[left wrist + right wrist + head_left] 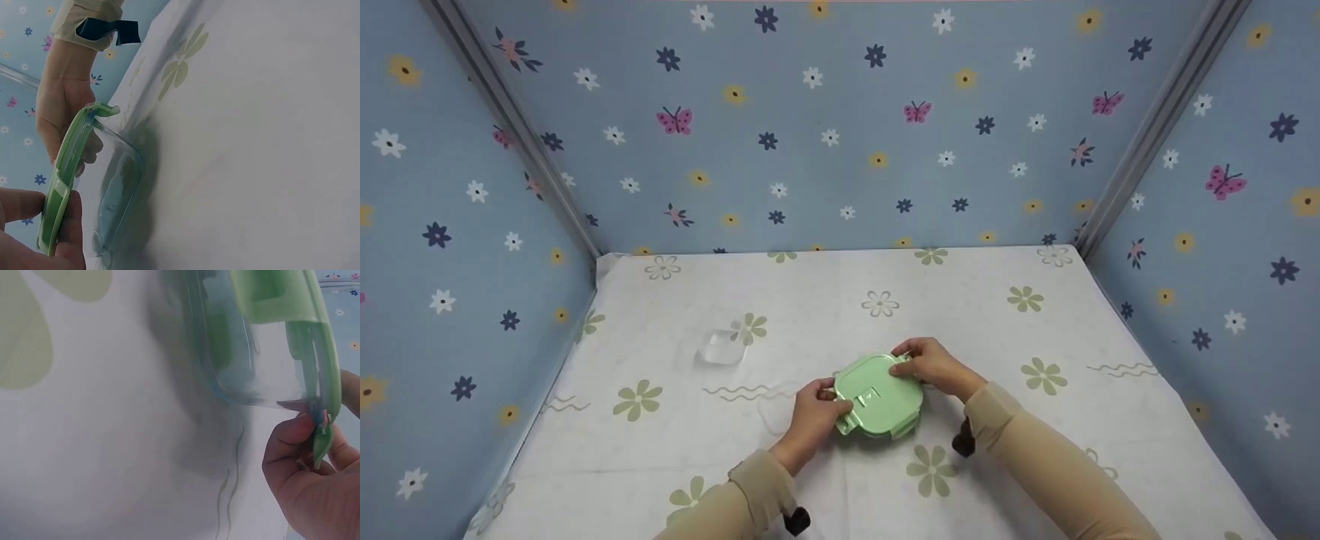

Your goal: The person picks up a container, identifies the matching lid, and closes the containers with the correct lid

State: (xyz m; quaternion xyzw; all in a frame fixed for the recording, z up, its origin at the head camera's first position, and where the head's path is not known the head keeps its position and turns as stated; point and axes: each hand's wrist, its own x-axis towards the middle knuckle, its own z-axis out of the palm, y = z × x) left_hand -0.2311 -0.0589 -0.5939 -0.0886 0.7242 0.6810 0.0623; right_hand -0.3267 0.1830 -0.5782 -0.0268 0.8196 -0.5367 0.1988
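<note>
A green snap-on lid (879, 394) with side flaps sits on a clear food container (121, 188) near the middle of the table. My left hand (810, 416) pinches the lid's left edge, thumb on top and fingers below. At the far right corner, my right hand (939, 367) grips the rim with its thumb on the lid. In the right wrist view, a green flap (322, 445) sticks outward among the right fingers. Another flap (107, 109) juts out from the rim in the left wrist view.
A second clear, see-through container (723, 347) stands to the left on the white flower-print tablecloth (840, 480). Blue patterned panels (840, 172) enclose the table at the back and both sides.
</note>
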